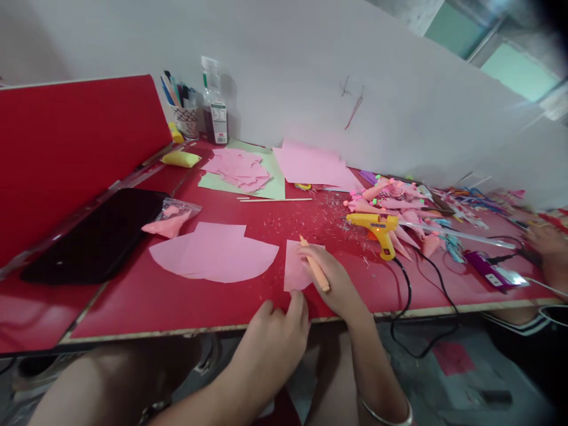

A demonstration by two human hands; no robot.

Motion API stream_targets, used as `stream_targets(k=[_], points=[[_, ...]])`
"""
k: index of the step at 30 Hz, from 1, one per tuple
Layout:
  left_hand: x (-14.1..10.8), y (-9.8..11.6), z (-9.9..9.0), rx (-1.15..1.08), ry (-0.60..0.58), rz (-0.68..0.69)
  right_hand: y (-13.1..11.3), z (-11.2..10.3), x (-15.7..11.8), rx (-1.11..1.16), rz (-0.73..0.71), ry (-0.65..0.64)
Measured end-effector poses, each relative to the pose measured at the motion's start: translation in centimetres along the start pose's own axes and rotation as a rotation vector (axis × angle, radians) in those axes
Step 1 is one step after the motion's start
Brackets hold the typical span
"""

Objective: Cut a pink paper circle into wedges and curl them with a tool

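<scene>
In my right hand (335,281) is a slim light-orange pen (317,266), tilted, with its narrow end pointing up and left. Beneath that hand lies a small rectangular piece of pink paper (291,266), partly hidden by the fingers. My left hand (281,331) is closed, its fingers curled at the near edge of this piece; their tips are partly hidden. Left of both hands, a larger pink paper cut-out (215,254) with a curved lower edge and a square tab on top lies flat on the red table (177,310).
A yellow glue gun (375,228) with a black cord lies at right, before a heap of pink cones (394,198). A black phone-shaped object (97,236) and a plastic bag (171,218) are at left. Pink sheets (310,165) and a bottle (216,115) stand behind. Another person's hand (548,242) is far right.
</scene>
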State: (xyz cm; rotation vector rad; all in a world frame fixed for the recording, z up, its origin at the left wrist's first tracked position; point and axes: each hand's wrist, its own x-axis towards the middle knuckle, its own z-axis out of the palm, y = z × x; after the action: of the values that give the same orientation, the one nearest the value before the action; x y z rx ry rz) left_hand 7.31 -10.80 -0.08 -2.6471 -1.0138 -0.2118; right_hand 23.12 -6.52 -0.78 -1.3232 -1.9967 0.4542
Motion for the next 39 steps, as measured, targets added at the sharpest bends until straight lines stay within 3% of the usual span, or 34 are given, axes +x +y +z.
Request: stream_targets(k=[7, 12, 15, 18, 20, 24, 28, 39], points=[[-0.3, -3.1, -0.7, -0.108, -0.052, -0.127, -1.0, 0.0, 0.1, -0.223, 0.035, 0.005], [-0.9, -2.1, 0.2, -0.058, 0.046, -0.049, -0.8, 0.2, 0.2, -0.324, 0.050, 0.003], [-1.1, -1.3, 0.6, -0.014, 0.065, -0.067, -0.8, 0.3, 0.1, -0.231, 0.066, 0.138], [-1.0, -1.2, 0.8, -0.018, 0.054, -0.041, -1.2, 0.2, 0.1, 0.023, 0.098, 0.306], [-1.0, -1.3, 0.8, -0.029, 0.054, -0.022, -1.5, 0.3, 0.1, 0.221, 0.160, 0.349], [-0.9, -1.4, 0.8, -0.041, 0.061, -0.026, -2.0, 0.8, 0.2, 0.496, 0.350, 0.279], [-0.9, -1.3, 0.9, -0.069, 0.046, -0.036, -2.3, 1.2, 0.3, 0.556, 0.439, 0.258], [-0.4, -1.4, 0.8, -0.110, 0.065, -0.038, -2.2, 1.3, 0.0, 0.452, 0.374, 0.154]])
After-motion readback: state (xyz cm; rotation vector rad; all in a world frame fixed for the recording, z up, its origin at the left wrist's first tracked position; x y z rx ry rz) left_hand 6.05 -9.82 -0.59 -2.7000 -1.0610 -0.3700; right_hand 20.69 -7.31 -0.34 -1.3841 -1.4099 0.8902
